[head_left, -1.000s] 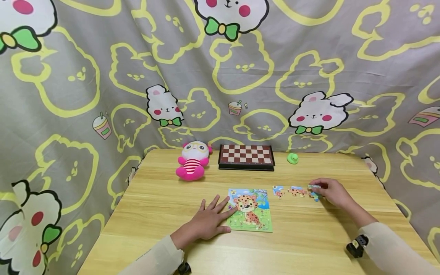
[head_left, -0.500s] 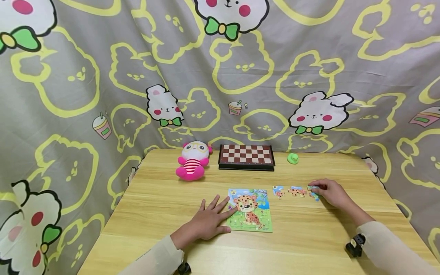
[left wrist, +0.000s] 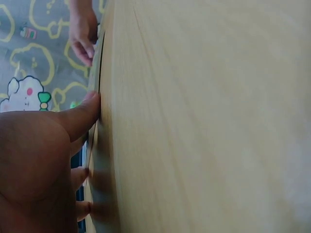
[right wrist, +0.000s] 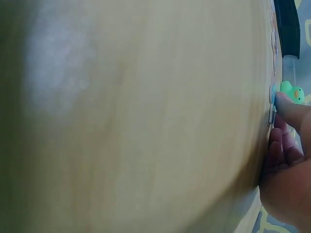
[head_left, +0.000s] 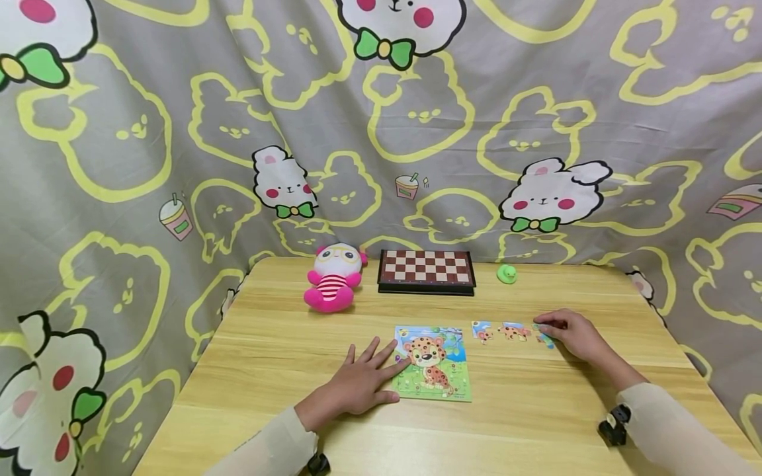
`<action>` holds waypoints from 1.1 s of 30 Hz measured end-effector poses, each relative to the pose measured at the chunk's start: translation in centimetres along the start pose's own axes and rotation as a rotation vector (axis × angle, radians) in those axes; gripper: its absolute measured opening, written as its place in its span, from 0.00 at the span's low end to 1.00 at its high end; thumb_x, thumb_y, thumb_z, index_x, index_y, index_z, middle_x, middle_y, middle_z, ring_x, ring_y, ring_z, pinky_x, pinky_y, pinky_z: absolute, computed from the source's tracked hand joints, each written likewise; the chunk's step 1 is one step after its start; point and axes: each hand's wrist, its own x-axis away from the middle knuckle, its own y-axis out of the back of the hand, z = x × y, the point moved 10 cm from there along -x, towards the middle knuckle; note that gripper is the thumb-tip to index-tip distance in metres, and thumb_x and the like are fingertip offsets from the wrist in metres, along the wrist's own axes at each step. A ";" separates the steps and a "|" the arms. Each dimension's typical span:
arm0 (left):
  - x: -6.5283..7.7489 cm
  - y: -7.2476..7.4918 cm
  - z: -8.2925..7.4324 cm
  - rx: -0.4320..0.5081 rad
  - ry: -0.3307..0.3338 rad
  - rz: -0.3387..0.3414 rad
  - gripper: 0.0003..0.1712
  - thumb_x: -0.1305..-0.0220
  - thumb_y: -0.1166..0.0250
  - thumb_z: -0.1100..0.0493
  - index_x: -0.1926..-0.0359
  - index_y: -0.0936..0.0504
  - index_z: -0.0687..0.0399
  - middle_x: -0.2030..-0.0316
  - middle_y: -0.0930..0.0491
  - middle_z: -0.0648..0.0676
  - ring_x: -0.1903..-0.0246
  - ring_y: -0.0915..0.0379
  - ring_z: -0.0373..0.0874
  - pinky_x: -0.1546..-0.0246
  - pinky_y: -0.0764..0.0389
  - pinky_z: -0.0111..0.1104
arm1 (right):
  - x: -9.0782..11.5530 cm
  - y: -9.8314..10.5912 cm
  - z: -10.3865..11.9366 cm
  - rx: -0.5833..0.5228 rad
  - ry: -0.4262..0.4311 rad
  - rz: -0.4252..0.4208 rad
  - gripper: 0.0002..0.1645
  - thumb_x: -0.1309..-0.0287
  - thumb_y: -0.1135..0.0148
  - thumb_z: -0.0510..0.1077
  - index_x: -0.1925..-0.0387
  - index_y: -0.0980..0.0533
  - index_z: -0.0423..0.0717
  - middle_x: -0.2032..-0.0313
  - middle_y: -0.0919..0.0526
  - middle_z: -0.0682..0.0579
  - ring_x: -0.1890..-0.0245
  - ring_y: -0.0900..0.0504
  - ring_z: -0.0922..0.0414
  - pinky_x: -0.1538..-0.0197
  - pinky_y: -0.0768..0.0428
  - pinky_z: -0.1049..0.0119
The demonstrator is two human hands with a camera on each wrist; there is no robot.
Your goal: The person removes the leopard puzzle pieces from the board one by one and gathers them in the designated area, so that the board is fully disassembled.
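My left hand lies spread flat on the table, its fingertips and thumb reaching the left edge of a square leopard puzzle. In the left wrist view the left hand has its thumb down against the surface. To the right, my right hand pinches a small blue and green puzzle piece between thumb and fingers, low on the tabletop. The fingers partly cover it. Two more loose pieces, a left one and a middle one, lie in a row beside it. The right wrist view shows the right hand with the other fingers curled beneath.
Along the back of the wooden table sit a pink and white plush toy, a folding chessboard and a green toy duck. A patterned grey curtain hangs behind the table.
My right hand has shifted very slightly to the left, covering a bit more of the piece at its fingertips. The left hand, the leopard puzzle and the other pieces have stayed put.
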 end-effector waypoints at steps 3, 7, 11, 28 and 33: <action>0.0 0.0 0.1 -0.007 0.005 -0.001 0.40 0.27 0.49 0.29 0.19 0.50 0.21 0.17 0.59 0.50 0.19 0.65 0.60 0.30 0.53 0.72 | 0.0 0.0 -0.2 -0.006 -0.003 0.002 0.14 0.28 0.36 0.44 0.48 0.15 0.41 0.51 0.17 0.40 0.61 0.25 0.58 0.61 0.27 0.65; -0.1 -0.1 0.2 -0.011 0.004 -0.004 0.40 0.27 0.49 0.29 0.19 0.50 0.21 0.17 0.59 0.49 0.19 0.65 0.60 0.30 0.53 0.72 | -0.2 0.0 -0.3 -0.006 -0.010 0.007 0.15 0.27 0.38 0.44 0.47 0.15 0.41 0.50 0.17 0.39 0.61 0.25 0.57 0.61 0.27 0.64; -0.1 -0.1 0.2 -0.002 -0.005 -0.007 0.41 0.27 0.48 0.29 0.19 0.49 0.21 0.17 0.59 0.50 0.19 0.65 0.62 0.31 0.53 0.74 | -0.2 -0.1 -0.3 -0.011 -0.019 0.008 0.15 0.27 0.38 0.43 0.46 0.15 0.41 0.50 0.17 0.40 0.61 0.25 0.57 0.62 0.26 0.64; -0.2 -0.3 0.3 -0.018 0.005 0.002 0.41 0.27 0.50 0.29 0.19 0.51 0.21 0.17 0.60 0.48 0.19 0.66 0.59 0.30 0.53 0.73 | -0.1 -0.2 -0.5 -0.027 -0.045 0.003 0.16 0.26 0.39 0.45 0.46 0.16 0.41 0.49 0.16 0.40 0.59 0.22 0.57 0.61 0.24 0.65; -0.2 -0.1 0.2 -0.017 -0.005 -0.015 0.39 0.27 0.50 0.28 0.20 0.49 0.19 0.17 0.59 0.49 0.19 0.65 0.60 0.31 0.51 0.73 | 0.0 0.1 0.1 -0.059 -0.061 0.009 0.18 0.26 0.39 0.46 0.44 0.17 0.39 0.48 0.15 0.38 0.55 0.19 0.54 0.59 0.22 0.69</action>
